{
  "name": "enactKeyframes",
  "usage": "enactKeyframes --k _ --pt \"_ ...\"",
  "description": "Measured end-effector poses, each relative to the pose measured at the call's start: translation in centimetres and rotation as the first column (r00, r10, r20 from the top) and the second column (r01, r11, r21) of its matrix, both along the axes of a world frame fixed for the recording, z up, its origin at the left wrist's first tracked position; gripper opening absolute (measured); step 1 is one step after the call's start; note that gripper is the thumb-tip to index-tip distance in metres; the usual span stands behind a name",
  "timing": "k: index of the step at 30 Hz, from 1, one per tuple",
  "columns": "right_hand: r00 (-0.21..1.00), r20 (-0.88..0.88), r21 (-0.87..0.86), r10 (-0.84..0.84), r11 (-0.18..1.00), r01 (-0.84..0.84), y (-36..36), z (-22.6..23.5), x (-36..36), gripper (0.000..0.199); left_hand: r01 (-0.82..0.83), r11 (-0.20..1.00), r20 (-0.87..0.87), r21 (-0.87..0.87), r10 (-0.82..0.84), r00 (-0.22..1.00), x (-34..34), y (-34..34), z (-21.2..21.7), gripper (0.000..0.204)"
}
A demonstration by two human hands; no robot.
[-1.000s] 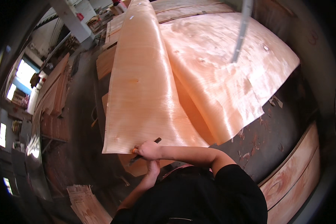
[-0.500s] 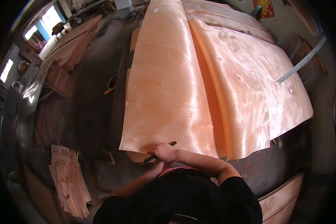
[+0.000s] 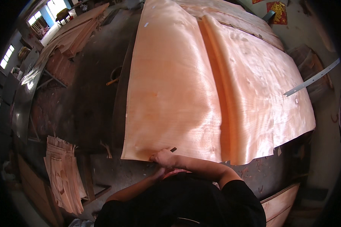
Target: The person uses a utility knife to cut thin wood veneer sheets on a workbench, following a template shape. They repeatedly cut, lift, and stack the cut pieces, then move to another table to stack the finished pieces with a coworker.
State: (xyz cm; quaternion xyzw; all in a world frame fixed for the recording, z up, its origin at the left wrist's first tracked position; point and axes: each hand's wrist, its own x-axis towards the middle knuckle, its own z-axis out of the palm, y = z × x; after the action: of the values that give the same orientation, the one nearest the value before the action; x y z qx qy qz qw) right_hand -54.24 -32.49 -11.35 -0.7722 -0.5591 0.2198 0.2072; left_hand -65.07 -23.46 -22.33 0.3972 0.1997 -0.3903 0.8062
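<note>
A large, thin, pale orange wood veneer sheet (image 3: 170, 94) lies lengthwise in front of me, its near edge close to my body. My right hand (image 3: 163, 157) is closed at that edge, near the sheet's left corner, around a slim dark tool (image 3: 173, 150). Only the tool's end sticks out above the fist, so its kind is unclear. Just below, my left hand (image 3: 160, 174) is close against the right one, its fingers mostly hidden. A second veneer sheet (image 3: 257, 87) lies to the right, with a raised, curled fold along its left side.
A dark tabletop (image 3: 94, 94) stretches left, bearing a round dark object with a yellow handle (image 3: 112, 81). Veneer scraps (image 3: 64, 174) hang at the lower left. A perforated metal strip (image 3: 310, 77) juts in from the right. More veneer (image 3: 72, 38) is stacked at the far left.
The sheet's left and near edges now cover the veneer edges that stuck out beneath. The tool's lower end, visible before, is hidden now. The whole view has shifted slightly.
</note>
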Motion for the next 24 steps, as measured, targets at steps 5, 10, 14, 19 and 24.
enactKeyframes --k 5,10,14,19,24 --pt "1.0 -0.022 -0.059 -0.018 0.998 0.017 0.4 -0.4 -0.5 0.025 0.01 1.0 -0.023 -0.017 -0.01 1.0 0.0 0.1 -0.3 0.034" --pt "0.998 -0.038 -0.217 -0.049 0.975 0.04 0.8 0.5 -0.2 0.026 0.018 0.999 -0.034 -0.033 -0.019 0.999 -0.3 -0.2 -0.7 0.034" --pt "0.989 -0.08 -0.204 -0.127 0.973 0.108 1.0 -1.2 -0.3 0.025 0.011 0.999 -0.04 -0.045 -0.012 0.999 -0.2 -0.7 -0.8 0.034" --pt "0.981 -0.129 -0.132 -0.148 0.983 0.131 0.4 -1.6 -0.1 0.026 -0.138 0.986 -0.111 -0.09 0.128 0.986 1.2 -1.9 3.7 0.035" --pt "0.954 -0.205 -0.035 -0.217 0.976 0.215 0.0 -0.4 0.8 0.029 -0.319 0.873 -0.263 -0.369 0.231 0.937 0.1 -0.9 -0.6 0.034"
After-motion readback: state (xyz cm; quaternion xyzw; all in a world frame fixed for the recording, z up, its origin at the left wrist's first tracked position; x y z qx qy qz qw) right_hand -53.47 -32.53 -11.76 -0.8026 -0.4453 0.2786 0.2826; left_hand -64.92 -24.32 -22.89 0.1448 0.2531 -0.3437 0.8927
